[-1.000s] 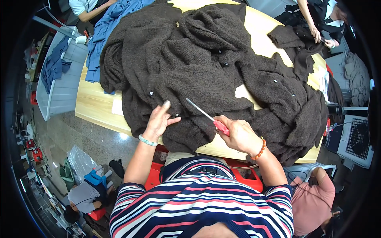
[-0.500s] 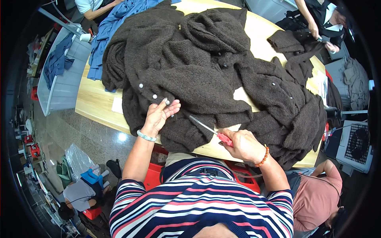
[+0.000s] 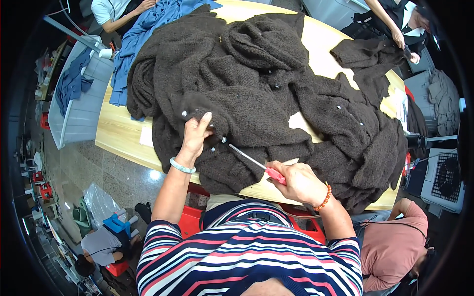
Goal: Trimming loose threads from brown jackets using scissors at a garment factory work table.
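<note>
A dark brown knit garment (image 3: 247, 108) lies bunched across the table, with shiny buttons along its near-left edge. My left hand (image 3: 195, 137) grips that edge, thumb on top and the other fingers partly hidden by the cloth. One button (image 3: 184, 114) shows to the left of the thumb. Another button (image 3: 224, 139) lies to the right of the hand. My right hand (image 3: 301, 182) is closed round the red handle of a screwdriver (image 3: 249, 159). Its long thin metal shaft points up and left, the tip close beside the button on the right.
More brown knitwear (image 3: 345, 123) covers the right of the wooden table (image 3: 118, 130). Blue cloth (image 3: 148, 37) lies at the far left, beside a pale bin (image 3: 91, 98). A person (image 3: 400, 29) handles brown cloth at the far right; another person (image 3: 397, 241) sits near my right side.
My left hand has turned over from palm-up to gripping the cloth, shifting the buttons rightward and nearer. The screwdriver has moved slightly left, its tip now beside a button.
</note>
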Action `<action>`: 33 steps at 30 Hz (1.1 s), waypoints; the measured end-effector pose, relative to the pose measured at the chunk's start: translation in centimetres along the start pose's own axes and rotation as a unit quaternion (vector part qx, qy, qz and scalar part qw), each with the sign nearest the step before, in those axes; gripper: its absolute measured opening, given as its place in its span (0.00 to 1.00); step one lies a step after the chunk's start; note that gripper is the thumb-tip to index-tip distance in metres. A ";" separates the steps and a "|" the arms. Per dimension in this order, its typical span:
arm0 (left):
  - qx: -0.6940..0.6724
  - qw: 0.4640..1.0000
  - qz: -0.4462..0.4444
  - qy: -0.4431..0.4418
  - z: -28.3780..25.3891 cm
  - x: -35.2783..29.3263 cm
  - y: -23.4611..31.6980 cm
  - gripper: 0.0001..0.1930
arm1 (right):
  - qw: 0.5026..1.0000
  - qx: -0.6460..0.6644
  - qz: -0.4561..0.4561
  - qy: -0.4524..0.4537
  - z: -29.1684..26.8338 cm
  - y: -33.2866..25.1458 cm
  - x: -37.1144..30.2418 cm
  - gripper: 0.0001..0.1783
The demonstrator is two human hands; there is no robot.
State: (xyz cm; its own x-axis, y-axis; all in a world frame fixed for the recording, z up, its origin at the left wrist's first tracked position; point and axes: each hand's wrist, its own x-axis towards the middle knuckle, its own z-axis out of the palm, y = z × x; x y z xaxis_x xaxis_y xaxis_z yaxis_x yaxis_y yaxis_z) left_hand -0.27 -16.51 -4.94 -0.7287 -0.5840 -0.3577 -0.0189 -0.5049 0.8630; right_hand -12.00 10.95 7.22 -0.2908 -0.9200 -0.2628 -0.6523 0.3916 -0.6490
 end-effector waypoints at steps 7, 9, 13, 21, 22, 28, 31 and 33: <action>-0.044 0.999 -0.031 -0.005 0.3 -0.4 -1.1 0.10 | 1.000 -0.021 0.005 -0.021 -0.4 0.5 1.1 0.17; 0.045 0.997 -0.039 -0.041 1.3 -1.5 -2.5 0.13 | 0.999 0.003 0.040 -0.008 -0.9 0.3 1.3 0.17; 0.367 0.910 0.046 -0.188 2.3 -4.7 -5.7 0.15 | 0.998 0.026 0.042 -0.028 -0.7 1.1 0.8 0.18; 0.579 0.725 0.251 0.277 -5.3 -2.3 -0.9 0.39 | 0.996 0.032 0.089 -0.004 -0.9 2.2 0.7 0.18; 0.599 0.719 0.211 0.280 -5.7 -1.3 -1.2 0.47 | 0.996 0.020 0.084 -0.028 -0.5 2.1 0.9 0.19; 0.308 0.940 0.130 0.075 -3.9 -1.9 1.0 0.14 | 0.989 0.035 -0.004 -0.140 3.6 1.7 2.0 0.20; 0.299 0.934 0.144 -0.134 6.7 -7.5 8.4 0.16 | 0.991 -0.016 -0.050 -0.124 6.4 2.5 2.2 0.22; 0.281 0.828 0.251 -0.415 11.6 -9.3 9.7 0.16 | 0.950 0.183 -0.190 0.168 9.6 4.7 2.9 0.30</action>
State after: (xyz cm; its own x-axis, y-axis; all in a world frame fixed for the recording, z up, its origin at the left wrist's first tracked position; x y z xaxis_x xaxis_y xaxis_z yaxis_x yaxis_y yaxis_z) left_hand -1.62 -8.62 10.93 -0.9566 0.1241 0.2637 0.2832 0.1813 0.9418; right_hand -9.16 9.94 -3.47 -0.3302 -0.9121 0.2429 -0.4855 -0.0566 -0.8724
